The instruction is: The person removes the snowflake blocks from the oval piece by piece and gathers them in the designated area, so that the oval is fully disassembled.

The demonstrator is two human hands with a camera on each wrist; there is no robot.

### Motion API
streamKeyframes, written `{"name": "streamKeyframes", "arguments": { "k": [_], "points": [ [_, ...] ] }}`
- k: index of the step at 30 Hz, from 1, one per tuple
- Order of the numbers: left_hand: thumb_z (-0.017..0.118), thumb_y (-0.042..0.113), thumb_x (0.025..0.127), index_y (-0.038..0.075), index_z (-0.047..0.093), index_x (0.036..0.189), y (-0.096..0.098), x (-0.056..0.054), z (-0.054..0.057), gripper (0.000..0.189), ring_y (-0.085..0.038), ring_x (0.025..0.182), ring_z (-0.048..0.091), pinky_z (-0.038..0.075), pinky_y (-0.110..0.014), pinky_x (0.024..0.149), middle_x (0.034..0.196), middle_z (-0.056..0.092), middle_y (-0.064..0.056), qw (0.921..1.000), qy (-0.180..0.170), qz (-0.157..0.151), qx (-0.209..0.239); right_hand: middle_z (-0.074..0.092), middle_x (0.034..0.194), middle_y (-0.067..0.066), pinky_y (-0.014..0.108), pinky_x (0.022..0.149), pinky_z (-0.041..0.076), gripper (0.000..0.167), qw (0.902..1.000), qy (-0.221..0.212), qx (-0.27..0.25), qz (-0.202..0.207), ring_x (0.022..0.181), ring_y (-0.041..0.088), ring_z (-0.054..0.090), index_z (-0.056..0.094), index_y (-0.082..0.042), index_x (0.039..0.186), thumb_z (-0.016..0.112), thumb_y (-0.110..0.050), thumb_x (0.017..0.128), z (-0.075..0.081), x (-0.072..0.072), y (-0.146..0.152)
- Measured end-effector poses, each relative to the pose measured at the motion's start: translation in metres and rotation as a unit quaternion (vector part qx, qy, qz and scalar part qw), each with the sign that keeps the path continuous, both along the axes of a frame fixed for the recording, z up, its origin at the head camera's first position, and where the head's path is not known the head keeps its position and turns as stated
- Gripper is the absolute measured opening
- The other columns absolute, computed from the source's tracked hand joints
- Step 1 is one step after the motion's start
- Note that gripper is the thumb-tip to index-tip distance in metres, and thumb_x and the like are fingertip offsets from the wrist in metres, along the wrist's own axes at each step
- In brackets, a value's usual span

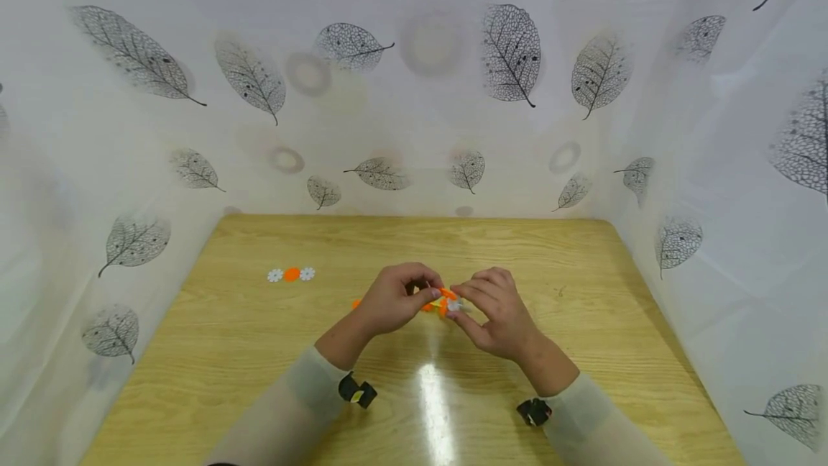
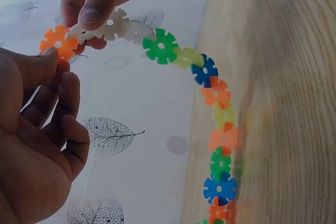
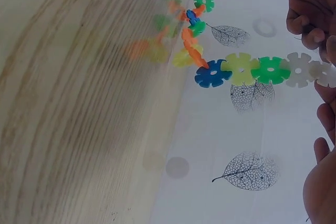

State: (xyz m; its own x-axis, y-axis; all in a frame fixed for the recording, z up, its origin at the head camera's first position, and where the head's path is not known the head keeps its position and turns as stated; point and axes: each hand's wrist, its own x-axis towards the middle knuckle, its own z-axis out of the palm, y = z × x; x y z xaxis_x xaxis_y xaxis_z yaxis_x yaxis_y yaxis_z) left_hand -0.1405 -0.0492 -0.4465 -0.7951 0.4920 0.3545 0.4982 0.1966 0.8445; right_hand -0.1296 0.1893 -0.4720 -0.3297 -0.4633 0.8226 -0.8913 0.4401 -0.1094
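Both hands meet over the middle of the table, on one end of a chain of notched plastic snowflake discs. My left hand (image 1: 396, 299) pinches an orange disc (image 2: 59, 44) between thumb and fingers. My right hand (image 1: 499, 313) grips the white disc (image 2: 83, 34) beside it, its thumb over the piece. Along the chain come another white disc (image 2: 113, 24), a green disc (image 2: 160, 46), a yellow disc (image 3: 241, 69) and a blue disc (image 3: 212, 74). Fingers partly hide where the orange and white discs meet. The chain hangs from the hands down toward the table.
On the wooden table (image 1: 246, 351), a loose-looking row at the left has a white disc (image 1: 274, 275), an orange disc (image 1: 292, 274) and another white disc (image 1: 307, 274). A leaf-print curtain (image 1: 414, 113) stands around the back and sides.
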Motion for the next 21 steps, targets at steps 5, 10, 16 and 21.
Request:
{"name": "streamKeyframes", "arguments": {
  "k": [5,10,16,21],
  "points": [
    [0.07,0.01,0.1,0.019,0.075,0.101,-0.0013,0.0,0.0012,0.01,-0.018,0.068,0.059,0.049,-0.031,0.059,0.094,0.07,0.006,1.0,0.003,0.005,0.0,0.077,0.099,0.005,0.051,0.082,0.043,0.038,1.0,0.009,0.001,0.0,0.088,0.027,0.063,0.078,-0.002,0.108,0.068,-0.038,0.101,0.001,-0.0012,-0.0004],
    [0.07,0.007,0.1,0.017,0.076,0.1,-0.0022,0.0006,0.0023,0.012,-0.017,0.067,0.058,0.052,-0.033,0.06,0.094,0.071,0.005,0.9999,0.006,0.009,0.003,0.077,0.098,0.006,0.05,0.082,0.043,0.037,0.9999,0.014,0.005,0.004,0.088,0.028,0.063,0.078,-0.002,0.109,0.068,-0.038,0.101,0.0021,-0.0015,-0.0012],
    [0.071,0.005,0.098,0.018,0.077,0.098,-0.0023,-0.0008,0.0016,0.014,-0.013,0.067,0.056,0.051,-0.034,0.06,0.092,0.071,0.007,0.9996,0.02,0.021,0.0,0.077,0.098,0.006,0.051,0.083,0.044,0.036,0.9998,0.014,0.01,0.01,0.089,0.028,0.063,0.077,-0.003,0.11,0.068,-0.037,0.102,0.0032,-0.0018,-0.0018],
    [0.072,0.004,0.097,0.018,0.077,0.096,-0.0031,-0.0013,0.001,0.015,-0.012,0.065,0.055,0.049,-0.031,0.059,0.091,0.071,0.009,0.9992,0.03,0.026,0.0,0.077,0.097,0.006,0.051,0.083,0.045,0.036,0.9997,0.017,0.01,0.014,0.089,0.028,0.064,0.077,-0.003,0.11,0.068,-0.036,0.102,0.0037,-0.0018,-0.0019]
  ]
}}
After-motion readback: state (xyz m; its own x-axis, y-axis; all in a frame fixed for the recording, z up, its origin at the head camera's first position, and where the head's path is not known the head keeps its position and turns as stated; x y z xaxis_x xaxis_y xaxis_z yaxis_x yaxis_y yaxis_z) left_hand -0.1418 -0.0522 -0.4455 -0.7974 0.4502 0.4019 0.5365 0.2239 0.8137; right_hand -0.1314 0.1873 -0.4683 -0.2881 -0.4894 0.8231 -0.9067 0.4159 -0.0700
